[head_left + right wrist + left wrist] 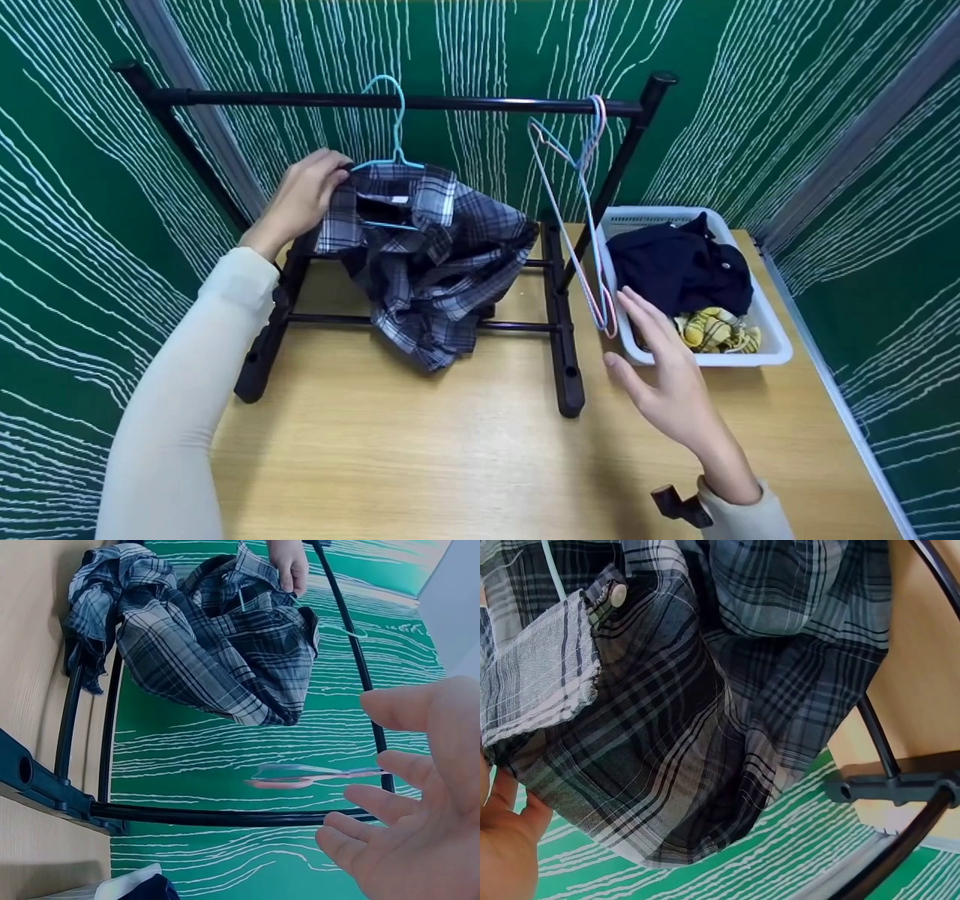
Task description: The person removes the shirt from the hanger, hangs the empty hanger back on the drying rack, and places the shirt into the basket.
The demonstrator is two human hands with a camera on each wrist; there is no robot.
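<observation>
A dark grey plaid shirt hangs bunched on a light-blue hanger, whose hook goes over the black rail. My left hand pinches the shirt's upper left edge beside the hanger's shoulder. In the left wrist view the plaid cloth fills most of the frame, with a button near its flap. My right hand is in the air in front of the basket, fingers spread and nothing in it. Close to its fingertips dangle pink and blue hangers at the rail's right end.
A black clothes rack stands on the wooden table. To its right sits a white basket with a navy garment and a yellow plaid cloth. Green walls with white lines enclose the table.
</observation>
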